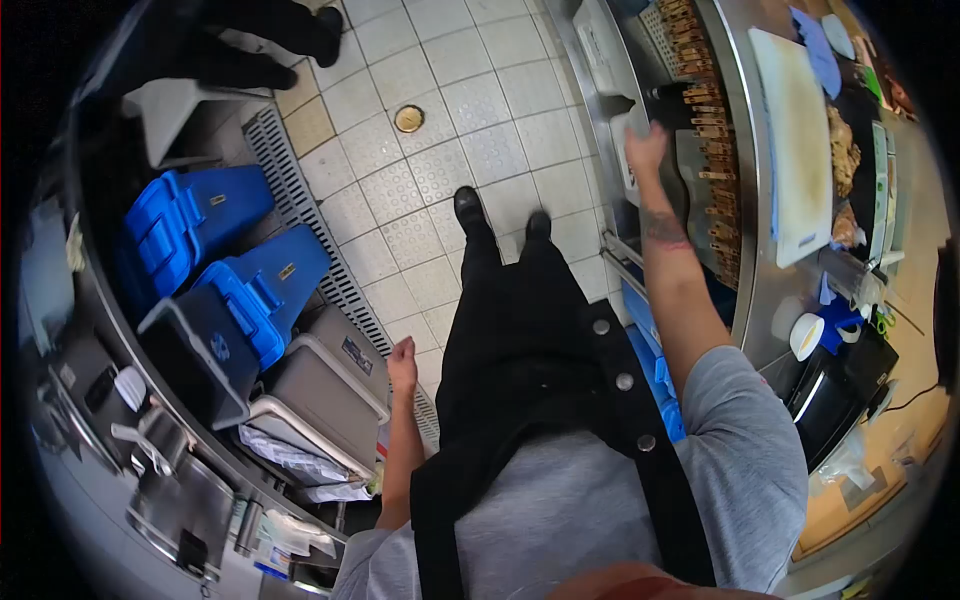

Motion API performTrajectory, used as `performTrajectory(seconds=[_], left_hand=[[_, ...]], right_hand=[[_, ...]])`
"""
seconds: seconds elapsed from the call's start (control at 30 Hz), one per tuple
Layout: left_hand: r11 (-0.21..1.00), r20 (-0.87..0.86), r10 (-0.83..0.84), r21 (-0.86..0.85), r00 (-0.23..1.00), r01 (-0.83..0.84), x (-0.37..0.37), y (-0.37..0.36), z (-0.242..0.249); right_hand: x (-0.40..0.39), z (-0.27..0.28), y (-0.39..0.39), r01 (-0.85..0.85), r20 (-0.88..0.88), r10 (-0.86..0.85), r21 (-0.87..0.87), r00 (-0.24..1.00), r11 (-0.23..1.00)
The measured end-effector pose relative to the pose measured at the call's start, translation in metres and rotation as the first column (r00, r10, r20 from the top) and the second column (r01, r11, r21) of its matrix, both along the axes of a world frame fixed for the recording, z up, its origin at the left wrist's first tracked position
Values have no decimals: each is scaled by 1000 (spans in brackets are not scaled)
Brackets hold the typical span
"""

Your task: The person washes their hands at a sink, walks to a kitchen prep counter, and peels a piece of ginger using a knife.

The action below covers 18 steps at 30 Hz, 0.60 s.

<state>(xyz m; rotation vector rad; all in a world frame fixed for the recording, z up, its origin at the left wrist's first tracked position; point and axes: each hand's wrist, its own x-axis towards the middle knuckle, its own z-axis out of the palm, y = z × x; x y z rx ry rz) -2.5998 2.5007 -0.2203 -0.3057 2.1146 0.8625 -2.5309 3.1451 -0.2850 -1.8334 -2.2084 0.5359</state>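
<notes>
An open drawer [592, 110] stands pulled out beneath the steel counter on the right. Over it, my right hand [646, 150] is closed at the edge of a white plastic container [622, 172]; the hand hides part of the grip. Beside that container is a grey one [690, 160], and a long row of wooden clothespins [716, 150] runs along the counter side. My left hand [403, 366] hangs at my side with its fingers curled and nothing visible in them. It is nearest to a large grey-beige bin [335, 370].
Blue lidded bins [225, 200] and a dark grey bin [195, 350] line the left side by a floor grate [300, 185]. A cutting board [795, 145] lies on the right counter. Another person's legs [265, 45] are at upper left. A round drain cap [409, 119] sits in the tiles.
</notes>
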Motion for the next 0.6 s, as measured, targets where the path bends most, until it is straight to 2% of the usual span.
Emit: performTrajectory(seconds=[0.03, 0.1, 0.13, 0.17, 0.2, 0.27, 0.3, 0.33, 0.4, 0.43, 0.5, 0.57, 0.6], left_hand=[[992, 7, 111, 56, 994, -111, -11, 13, 0], [994, 141, 103, -52, 985, -97, -14, 0, -20], [991, 203, 110, -100, 973, -91, -7, -10, -32], [985, 222, 42, -175, 974, -3, 7, -19, -36], [966, 246, -26, -245, 969, 88, 21, -26, -36], [881, 283, -364, -204, 887, 427, 43, -15, -12], [826, 298, -498, -122, 815, 550, 63, -28, -16], [753, 295, -619, -39, 727, 657, 82, -40, -22], [813, 429, -540, 42, 724, 581, 88, -38, -8], [841, 490, -499, 75, 715, 535, 91, -38, -5], [850, 418, -508, 100, 753, 518, 89, -28, -7], [841, 354, -534, 126, 768, 526, 74, -8, -2], [938, 480, -304, 3, 823, 345, 68, -2, 0]], right_hand=[[-5, -6, 31, 58, -65, -57, 12, 996, 998], [-16, 0, 80, 104, -301, -159, -190, 940, 976], [-25, -8, 99, 202, -216, -205, -36, 955, 979], [-30, -18, 114, 279, -133, -263, 126, 956, 952], [-31, -28, 132, 305, -139, -289, 109, 947, 946], [-67, 0, 140, 528, -205, -543, -129, 814, 840], [-82, 10, 140, 616, -212, -662, -246, 719, 748], [-87, 8, 145, 602, -303, -655, -257, 692, 756], [-93, -3, 153, 560, -484, -620, -282, 618, 779], [-90, -15, 163, 487, -526, -511, -198, 680, 851], [-82, -48, 192, 318, -576, -271, -21, 771, 948], [-78, -57, 205, 242, -537, -156, 93, 829, 966], [-72, -57, 207, 246, -509, -154, 118, 847, 962]])
